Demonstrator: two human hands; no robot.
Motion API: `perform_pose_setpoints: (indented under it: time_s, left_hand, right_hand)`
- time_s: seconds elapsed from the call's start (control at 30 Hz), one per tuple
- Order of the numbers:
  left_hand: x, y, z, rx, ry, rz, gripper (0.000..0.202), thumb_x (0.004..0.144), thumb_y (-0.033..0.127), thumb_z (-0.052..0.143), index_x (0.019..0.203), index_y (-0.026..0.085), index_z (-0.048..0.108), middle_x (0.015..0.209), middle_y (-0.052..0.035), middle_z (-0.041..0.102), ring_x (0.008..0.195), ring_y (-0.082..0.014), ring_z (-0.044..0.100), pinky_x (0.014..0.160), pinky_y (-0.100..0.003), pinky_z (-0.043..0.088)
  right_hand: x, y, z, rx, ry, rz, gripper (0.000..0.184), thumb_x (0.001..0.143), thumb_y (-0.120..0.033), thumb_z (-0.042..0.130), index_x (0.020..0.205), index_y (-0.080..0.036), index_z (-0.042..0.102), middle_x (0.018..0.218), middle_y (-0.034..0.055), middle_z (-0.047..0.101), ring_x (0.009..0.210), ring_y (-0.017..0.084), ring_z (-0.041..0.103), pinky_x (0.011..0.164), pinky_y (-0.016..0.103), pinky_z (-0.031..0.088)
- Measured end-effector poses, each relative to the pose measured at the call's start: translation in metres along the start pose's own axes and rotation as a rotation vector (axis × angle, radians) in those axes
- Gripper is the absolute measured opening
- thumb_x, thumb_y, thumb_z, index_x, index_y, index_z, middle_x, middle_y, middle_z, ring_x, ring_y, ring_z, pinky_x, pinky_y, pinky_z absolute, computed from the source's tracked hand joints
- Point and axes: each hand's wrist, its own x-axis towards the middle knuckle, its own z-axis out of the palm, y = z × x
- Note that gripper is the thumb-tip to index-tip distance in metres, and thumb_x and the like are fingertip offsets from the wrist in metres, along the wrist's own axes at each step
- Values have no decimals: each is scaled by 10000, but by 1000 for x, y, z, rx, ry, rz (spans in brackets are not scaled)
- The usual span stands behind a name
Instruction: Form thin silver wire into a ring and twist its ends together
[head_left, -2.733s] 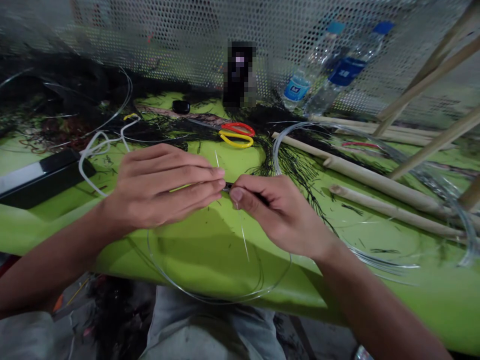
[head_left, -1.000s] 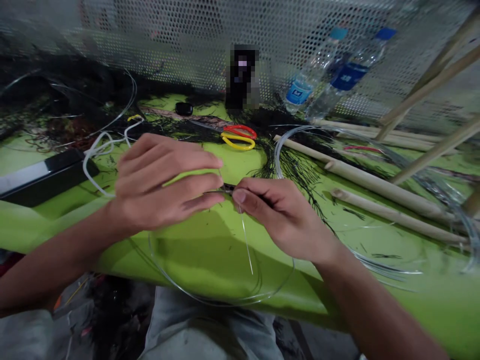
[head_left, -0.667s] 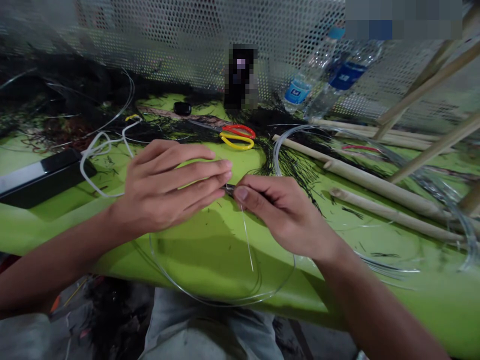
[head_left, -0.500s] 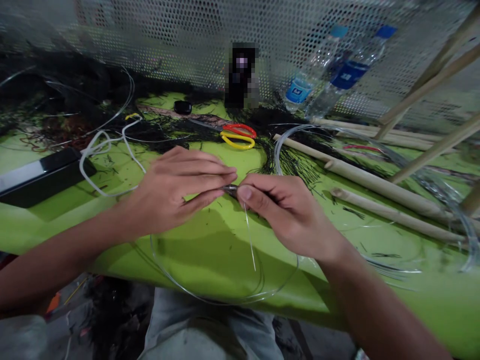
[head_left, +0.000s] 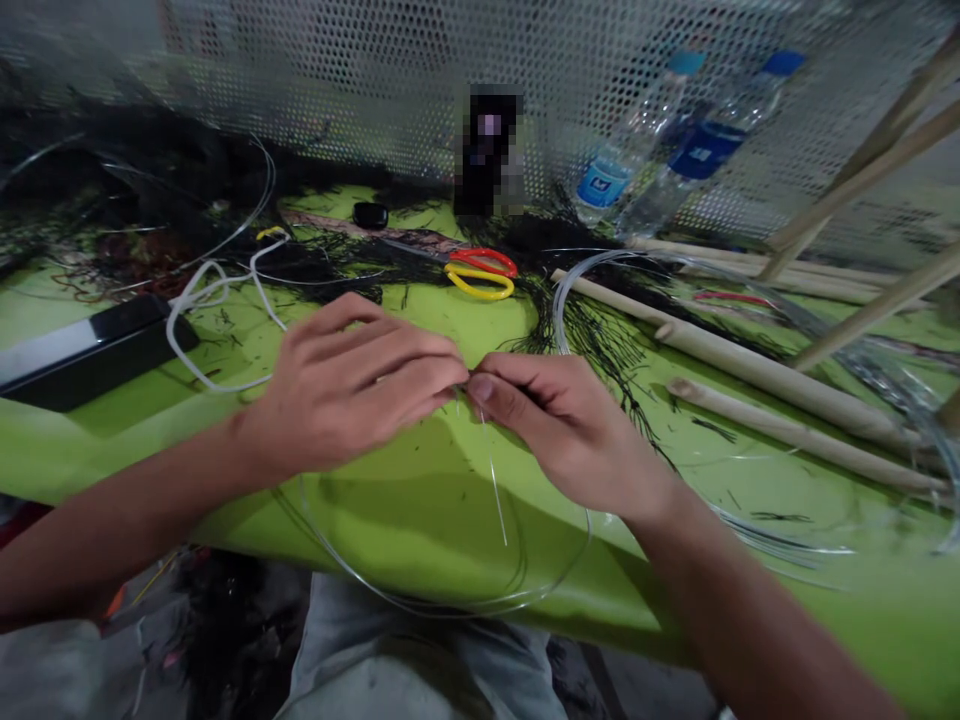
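Note:
Over the green tabletop (head_left: 420, 480), my left hand (head_left: 360, 385) and my right hand (head_left: 555, 425) meet fingertip to fingertip. Both are closed in a pinch on a thin clear line (head_left: 495, 490). One short end of it hangs down below my right thumb, and the rest sags in a wide loop towards the table's front edge. What lies right between the fingertips is small and mostly hidden.
Behind my hands lie scissors (head_left: 481, 275) with red and yellow handles, among black netting strands. Wooden sticks (head_left: 795, 385) and a coil of clear tubing (head_left: 561, 300) are at right. Two bottles (head_left: 600, 180) lean by the mesh. A black box (head_left: 97, 350) and white cord (head_left: 176, 335) are left.
My left fingers have closed in on my right fingertips, covering the small dark metal piece that showed between them. The line's hanging end has shifted slightly left.

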Motion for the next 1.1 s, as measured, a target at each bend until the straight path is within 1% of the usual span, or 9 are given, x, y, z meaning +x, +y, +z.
perform_pose_setpoints:
  time_s: [0.27,0.37,0.5,0.6,0.67,0.77,0.9,1.0,1.1]
  left_hand:
    - [-1,-2,-1,99,33,145,118,966,274,703,1079,238,705,1037,0,821,794,-153,765,793,-347,549]
    - [4,-3,0,-123,-31,-63,75,993,288,660,988,249,724,935,21,820,754,-134,750,767,-295,546]
    - [13,-6,2,-728,-257,-449,251,1000,365,645,848,192,743,745,15,786,646,-120,723,586,-209,522]
    - [13,-9,5,-776,-241,-502,253,980,419,667,901,190,740,802,4,788,691,-133,734,623,-236,563]
    - [9,-12,4,-539,-38,-378,225,918,426,754,969,210,719,913,-4,785,800,-147,739,730,-277,588]
    - [1,-16,-4,-117,241,35,230,849,328,846,1020,250,712,1088,9,779,1002,-177,739,877,-330,582]
    - [-2,-21,-14,239,193,464,269,829,125,825,1045,272,761,1273,57,759,1164,-193,729,860,-331,613]
    - [0,-24,-13,235,239,506,240,804,123,846,979,268,771,1207,69,785,997,-198,792,714,-322,645]
    - [0,-26,-10,178,242,367,265,846,194,830,1050,341,746,1131,127,797,860,-180,809,650,-317,640]
  right_hand:
    - [1,3,2,-20,-3,-3,383,1055,-338,520,711,-169,532,633,-56,381,595,84,345,537,258,264]
    - [2,3,3,0,-3,-22,374,1050,-319,534,707,-173,522,629,-63,361,585,78,331,528,249,264]
    - [2,2,4,46,-15,-46,365,1053,-302,531,711,-175,529,629,-71,346,564,72,290,505,245,249]
    - [3,3,3,58,-11,-45,368,1053,-295,530,706,-173,537,623,-72,362,560,69,302,517,245,261]
    - [2,3,1,64,4,-27,368,1051,-287,532,703,-171,545,606,-75,359,552,70,306,530,251,270]
    - [1,2,-2,71,26,-11,358,1057,-288,525,723,-169,575,578,-81,348,532,73,301,539,261,273]
    - [-1,-1,-3,84,27,-30,377,1056,-319,542,706,-178,536,606,-76,359,545,72,297,551,257,290]
    - [-2,-3,-2,83,26,-44,393,1063,-330,535,701,-179,515,627,-72,365,559,70,297,561,249,304]
    - [-2,-5,-2,73,29,-57,388,1069,-326,531,712,-173,536,628,-73,374,559,69,300,565,246,312]
